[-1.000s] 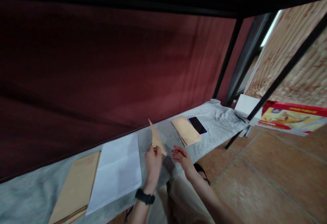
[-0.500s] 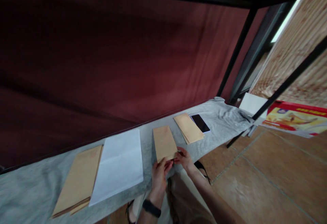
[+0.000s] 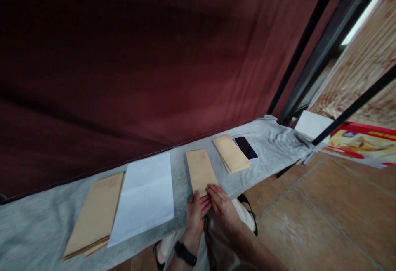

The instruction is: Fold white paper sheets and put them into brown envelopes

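Observation:
A brown paper envelope [image 3: 200, 168] lies lengthwise in front of me on the grey cloth. My left hand [image 3: 196, 209] grips its near end, thumb on top and the other fingers curled at the edge. Across the near right corner, my right hand [image 3: 221, 203] lies with its fingers stretched out flat on the paper, close to the left fingertips. Whether anything is inside the envelope cannot be seen.
To the left are a white sheet of paper [image 3: 144, 196] and a stack of brown envelopes [image 3: 94, 213]. More envelopes [image 3: 230, 153] lie to the right, beside a dark-screened phone [image 3: 246, 148]. Black frame bars [image 3: 298, 56] and a dark red curtain [image 3: 173, 77] enclose the cloth-covered surface [image 3: 272, 147].
My right hand has moved from holding the envelope's right corner to lying flat over its near end. The left hand stays at the near edge. The view has shifted slightly.

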Tool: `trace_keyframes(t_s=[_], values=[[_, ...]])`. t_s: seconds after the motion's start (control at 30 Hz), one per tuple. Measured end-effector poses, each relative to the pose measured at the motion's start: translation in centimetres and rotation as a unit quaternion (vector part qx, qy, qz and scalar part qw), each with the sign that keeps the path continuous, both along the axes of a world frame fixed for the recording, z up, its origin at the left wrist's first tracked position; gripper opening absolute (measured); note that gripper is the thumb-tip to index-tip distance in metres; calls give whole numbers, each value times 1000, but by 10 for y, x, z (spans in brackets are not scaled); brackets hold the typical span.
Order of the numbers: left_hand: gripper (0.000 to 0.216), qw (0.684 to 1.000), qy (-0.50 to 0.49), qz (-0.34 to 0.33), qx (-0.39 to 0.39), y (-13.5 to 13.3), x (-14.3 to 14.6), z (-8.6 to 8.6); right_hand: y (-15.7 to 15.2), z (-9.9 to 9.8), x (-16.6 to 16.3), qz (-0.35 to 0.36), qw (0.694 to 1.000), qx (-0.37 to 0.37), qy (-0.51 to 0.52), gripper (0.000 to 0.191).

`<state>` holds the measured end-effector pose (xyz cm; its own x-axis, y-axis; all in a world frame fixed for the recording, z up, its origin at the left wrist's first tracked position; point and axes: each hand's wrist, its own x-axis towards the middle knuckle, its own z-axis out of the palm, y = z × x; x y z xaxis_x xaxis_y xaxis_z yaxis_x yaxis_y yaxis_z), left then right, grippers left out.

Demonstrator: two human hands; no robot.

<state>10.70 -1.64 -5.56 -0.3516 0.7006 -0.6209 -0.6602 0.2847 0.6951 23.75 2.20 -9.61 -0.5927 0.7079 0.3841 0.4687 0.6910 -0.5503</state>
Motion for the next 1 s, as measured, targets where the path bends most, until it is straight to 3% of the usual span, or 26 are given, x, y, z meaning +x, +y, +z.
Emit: trace_keyframes(t_s=[0.27, 0.5, 0.57, 0.63, 0.7, 0.8, 0.9, 0.93, 1.0], values=[[40, 987, 31, -110, -110, -6, -18, 5, 7, 0, 15, 45, 995, 34, -79, 54], [35, 987, 27, -121, -101, -9, -18, -4, 8, 1, 13, 52, 992, 49, -105, 57], [41, 979, 83, -154, -102, -11, -15, -6, 10, 5, 14, 59, 991, 53, -110, 58], [49, 956, 211, -193, -61, -14, -12, -9, 12, 9, 15, 58, 990, 56, -115, 56], [51, 888, 401, -224, 34, -17, -11, -13, 13, 12, 16, 52, 990, 60, -118, 53], [48, 694, 663, -246, 139, -21, -8, -24, 13, 10, 15, 42, 989, 71, -123, 54], [60, 514, 811, -247, 133, -22, -4, -37, 10, 2, 14, 31, 987, 89, -132, 57], [66, 473, 837, -243, 129, -23, -3, -41, 9, -2, 14, 25, 986, 94, -135, 56], [76, 423, 867, -234, 126, -24, -2, -45, 6, -9, 15, 18, 984, 106, -139, 57]])
